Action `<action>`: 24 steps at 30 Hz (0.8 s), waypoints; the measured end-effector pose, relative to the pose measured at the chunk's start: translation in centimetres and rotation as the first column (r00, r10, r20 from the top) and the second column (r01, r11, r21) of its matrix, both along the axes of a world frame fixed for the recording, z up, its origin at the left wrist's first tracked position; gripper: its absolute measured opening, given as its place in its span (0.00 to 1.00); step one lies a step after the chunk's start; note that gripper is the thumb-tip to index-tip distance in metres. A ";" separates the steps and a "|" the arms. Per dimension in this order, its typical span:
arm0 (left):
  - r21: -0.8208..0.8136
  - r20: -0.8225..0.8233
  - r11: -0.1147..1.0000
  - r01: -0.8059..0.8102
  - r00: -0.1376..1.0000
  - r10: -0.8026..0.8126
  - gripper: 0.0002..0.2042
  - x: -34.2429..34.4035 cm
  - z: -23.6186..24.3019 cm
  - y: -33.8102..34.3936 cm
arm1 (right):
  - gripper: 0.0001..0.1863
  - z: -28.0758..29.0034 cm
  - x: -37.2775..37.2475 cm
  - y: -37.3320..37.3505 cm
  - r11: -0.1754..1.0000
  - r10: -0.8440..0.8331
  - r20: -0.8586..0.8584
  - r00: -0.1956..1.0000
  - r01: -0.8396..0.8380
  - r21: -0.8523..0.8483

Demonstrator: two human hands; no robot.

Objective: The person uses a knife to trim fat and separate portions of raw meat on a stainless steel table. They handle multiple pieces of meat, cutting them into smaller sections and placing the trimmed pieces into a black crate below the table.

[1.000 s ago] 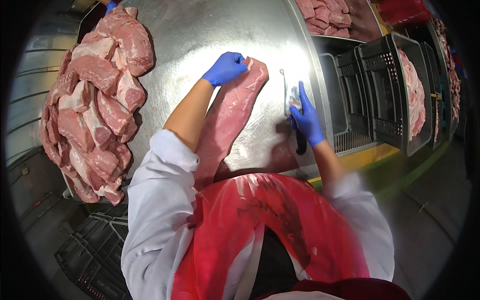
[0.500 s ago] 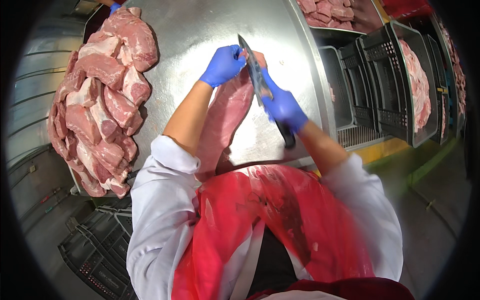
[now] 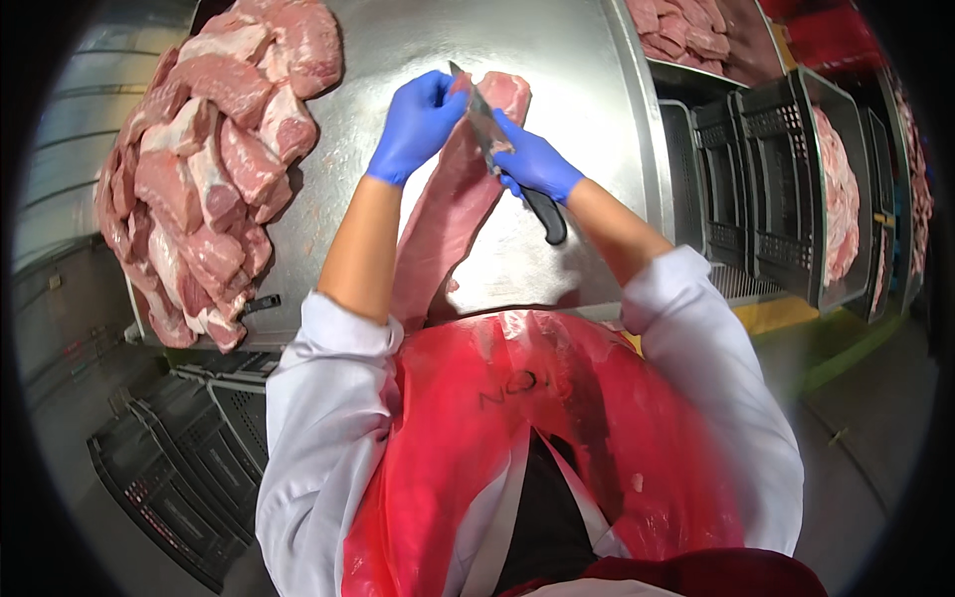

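A long pale-pink strip of meat (image 3: 450, 214), likely pork loin, lies on the metal table, stretching from its far end down to my apron. My right hand (image 3: 537, 164) is wrapped round the black handle of a knife (image 3: 480, 119). The blade slants up to the left across the far part of the strip, with bits of meat clinging to it. My left hand (image 3: 418, 124), gloved in blue like the right, is closed in a pinch at the strip's left side near the blade tip. A small meat scrap (image 3: 461, 84) shows at its fingertips.
A big pile of meat pieces (image 3: 214, 159) covers the table's left side, with a black handle (image 3: 261, 303) beside it. Dark crates (image 3: 711, 179) stand beyond the table's right edge, one holding pale meat (image 3: 839, 199). A meat-filled tray (image 3: 736, 75) is at far right; more crates (image 3: 169, 478) stand lower left.
The view has shifted slightly. The knife and my right hand have moved up and left over the strip, showing more of its far end. A blue-gloved hand at the upper left has left the view.
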State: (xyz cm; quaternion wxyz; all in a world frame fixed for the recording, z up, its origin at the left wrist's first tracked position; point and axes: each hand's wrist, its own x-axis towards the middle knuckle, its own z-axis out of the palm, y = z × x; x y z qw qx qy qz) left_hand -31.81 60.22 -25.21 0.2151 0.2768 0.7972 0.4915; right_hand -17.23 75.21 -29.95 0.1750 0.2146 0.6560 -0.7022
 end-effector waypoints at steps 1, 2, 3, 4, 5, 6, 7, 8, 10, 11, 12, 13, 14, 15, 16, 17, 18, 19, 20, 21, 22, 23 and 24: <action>0.009 -0.009 0.999 -0.032 0.999 0.032 0.08 0.7 0.8 -2.5 | 0.39 0.2 0.9 0.2 0.999 0.037 0.010 0.999 -0.037 0.001; 0.143 0.047 0.983 -0.115 0.993 0.110 0.07 1.9 2.0 -5.7 | 0.39 0.2 1.9 0.2 0.996 0.084 0.019 0.996 -0.084 -0.002; 0.274 0.113 0.942 -0.194 0.979 0.169 0.06 3.0 3.2 -9.2 | 0.39 0.9 3.1 0.4 0.983 0.183 0.046 0.982 -0.184 0.012; 0.200 0.108 0.935 -0.292 0.955 0.276 0.07 3.8 4.4 -13.7 | 0.39 2.1 4.4 0.5 0.959 0.282 0.074 0.957 -0.284 0.021; 0.196 0.136 0.900 -0.389 0.920 0.367 0.09 4.8 5.4 -18.2 | 0.40 2.7 5.8 0.5 0.927 0.369 0.104 0.923 -0.374 0.029; 0.158 0.109 0.849 -0.504 0.863 0.493 0.11 6.9 7.9 -21.3 | 0.39 2.9 7.1 0.3 0.915 0.387 0.129 0.913 -0.397 0.065; 0.159 0.097 0.795 -0.586 0.810 0.578 0.12 8.5 8.3 -26.3 | 0.39 3.1 8.3 0.2 0.900 0.405 0.151 0.901 -0.422 0.104; 0.173 0.112 0.705 -0.687 0.725 0.679 0.13 10.8 10.2 -29.0 | 0.38 3.1 9.1 0.5 0.884 0.421 0.174 0.890 -0.445 0.140; 0.082 0.018 0.646 -0.759 0.649 0.760 0.11 14.6 11.7 -37.2 | 0.37 -0.1 11.5 1.8 0.970 0.238 0.079 0.968 -0.242 0.037; 0.053 -0.041 0.563 -0.825 0.561 0.827 0.09 17.1 12.8 -39.9 | 0.36 -1.2 12.5 2.2 0.991 0.136 0.038 0.990 -0.135 -0.024; 0.009 -0.041 0.548 -0.836 0.548 0.836 0.08 19.9 13.1 -44.6 | 0.34 -0.7 12.7 2.3 0.994 0.050 0.011 0.999 -0.049 -0.095; -0.036 -0.041 0.531 -0.847 0.532 0.846 0.07 22.8 12.6 -49.8 | 0.37 -1.7 13.3 2.7 0.997 0.002 -0.002 1.000 -0.002 -0.077; -0.101 -0.041 0.472 -0.876 0.477 0.878 0.07 25.2 11.7 -53.6 | 0.38 -1.7 13.2 3.2 0.999 0.016 -0.009 1.000 -0.017 -0.039; -0.166 -0.043 0.405 -0.899 0.417 0.908 0.06 27.6 10.3 -56.9 | 0.39 -1.4 12.9 3.4 0.999 0.035 -0.014 0.999 -0.035 0.000; -0.230 -0.053 0.332 -0.915 0.353 0.934 0.06 30.2 8.6 -61.0 | 0.41 -0.5 12.4 3.5 0.978 0.125 -0.037 0.991 -0.117 0.170; -0.448 -0.190 0.219 -0.867 0.332 0.924 0.09 32.9 7.5 -67.5 | 0.41 -0.6 11.3 3.5 0.958 0.192 -0.048 0.980 -0.177 0.224; -0.632 -0.517 0.031 -0.774 0.451 0.728 0.13 32.6 6.2 -67.3 | 0.41 -0.7 10.4 2.8 0.927 0.225 -0.046 0.973 -0.199 0.317; -0.700 -0.701 -0.228 -0.677 0.588 0.404 0.17 32.4 4.5 -65.5 | 0.41 -0.6 9.4 2.2 0.886 0.262 -0.036 0.964 -0.226 0.405; -0.627 -0.737 -0.088 -0.774 0.553 0.388 0.21 30.7 3.2 -62.4 | 0.41 0.0 8.0 0.9 0.867 0.314 -0.118 0.942 -0.234 0.440; -0.532 -0.770 0.061 -0.845 0.512 0.381 0.25 27.4 2.2 -56.7 | 0.41 0.5 6.4 -0.7 0.846 0.363 -0.196 0.911 -0.234 0.479; -0.346 -0.449 0.432 -0.833 0.551 0.703 0.28 23.4 4.6 -43.0 | 0.41 0.2 5.1 -2.1 0.846 0.350 -0.240 0.905 -0.196 0.495; -0.361 -0.470 0.536 -0.763 0.646 0.602 0.29 21.8 3.5 -38.3 | 0.42 -0.1 3.5 -4.0 0.848 0.366 -0.306 0.879 -0.180 0.498; -0.392 -0.530 0.608 -0.691 0.710 0.464 0.32 20.3 0.6 -33.7 | 0.42 -1.3 2.4 -5.9 0.787 0.395 -0.284 0.874 -0.162 0.596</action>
